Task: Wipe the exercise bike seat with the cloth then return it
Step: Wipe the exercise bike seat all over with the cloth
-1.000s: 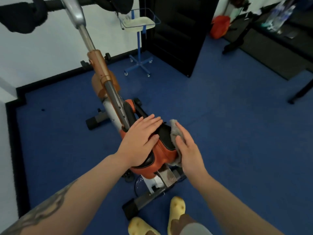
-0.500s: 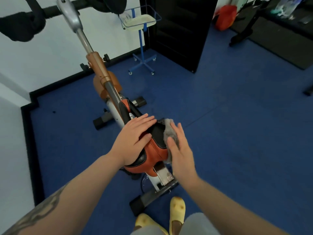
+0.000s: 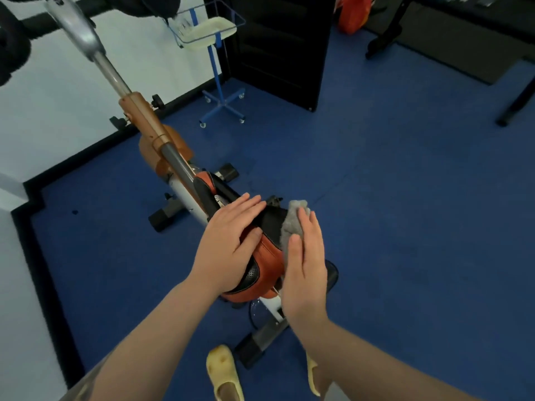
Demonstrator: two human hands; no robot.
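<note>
Cloth (image 3: 290,224) pressed against seat (image 3: 267,256) by flat right hand (image 3: 305,270) — left hand (image 3: 228,244) grip spread, resting on seat.

Blue floor (image 3: 405,227) spreads right of the right hand (image 3: 307,273), white walls (image 3: 58,125) with black skirting (image 3: 86,160) stand left of the left hand (image 3: 228,244), and beyond both a blue wheeled stand (image 3: 215,65) stands just beside a black cabinet (image 3: 278,47).
</note>
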